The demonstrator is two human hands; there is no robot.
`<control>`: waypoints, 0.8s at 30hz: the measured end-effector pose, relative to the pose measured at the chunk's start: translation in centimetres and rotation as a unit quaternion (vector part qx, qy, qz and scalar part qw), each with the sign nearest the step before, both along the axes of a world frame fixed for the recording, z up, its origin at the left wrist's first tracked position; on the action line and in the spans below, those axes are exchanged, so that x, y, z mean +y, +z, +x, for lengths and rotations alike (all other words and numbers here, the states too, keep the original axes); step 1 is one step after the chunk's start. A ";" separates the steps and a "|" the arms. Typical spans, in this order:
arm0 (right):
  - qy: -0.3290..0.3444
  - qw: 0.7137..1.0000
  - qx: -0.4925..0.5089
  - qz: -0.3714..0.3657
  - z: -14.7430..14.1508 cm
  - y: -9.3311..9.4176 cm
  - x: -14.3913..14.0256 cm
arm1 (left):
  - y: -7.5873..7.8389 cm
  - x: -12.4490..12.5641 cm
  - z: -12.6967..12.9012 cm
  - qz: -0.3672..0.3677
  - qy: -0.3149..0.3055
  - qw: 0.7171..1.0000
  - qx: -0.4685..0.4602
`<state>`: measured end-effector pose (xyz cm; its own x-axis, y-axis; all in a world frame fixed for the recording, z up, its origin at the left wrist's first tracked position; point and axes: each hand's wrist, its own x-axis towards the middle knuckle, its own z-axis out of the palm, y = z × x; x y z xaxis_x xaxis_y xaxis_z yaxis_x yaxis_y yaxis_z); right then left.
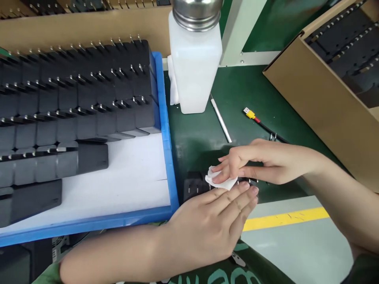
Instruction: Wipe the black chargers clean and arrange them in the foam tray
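Wiping looks to be under way: the right hand (263, 159) pinches a cloth (220, 181) at the prongs of plugs (193, 185) on the tabletop (237, 85). Rows more stand in the tray (166, 130); which are done or left cannot be told. The left hand (207, 227), its fingers extended, covers most of the plugs, hiding any grip. The box (319, 102) is cut off.

White wipe (227, 184) over black plugs (193, 183)
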<state>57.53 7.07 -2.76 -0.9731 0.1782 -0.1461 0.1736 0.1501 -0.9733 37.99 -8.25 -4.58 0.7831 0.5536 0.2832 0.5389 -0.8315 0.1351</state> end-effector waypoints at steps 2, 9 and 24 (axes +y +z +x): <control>0.007 1.000 0.010 -0.012 1.0 -0.3 0.0 | 0.1 0.1 0.0 -0.003 -0.001 1.000 -0.002; -0.077 0.997 0.009 0.000 4.4 -0.4 -1.4 | 0.3 0.2 0.2 -0.005 0.000 1.000 0.006; -0.369 0.914 0.106 0.135 4.6 -0.5 -4.5 | 0.6 0.2 -0.1 -0.026 -0.012 0.999 0.020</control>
<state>62.14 2.59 -3.27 -0.5753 0.7981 0.1790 0.1356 0.3089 -0.9414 37.88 -8.02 -3.96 0.8069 0.5475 0.2220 0.5246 -0.8368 0.1570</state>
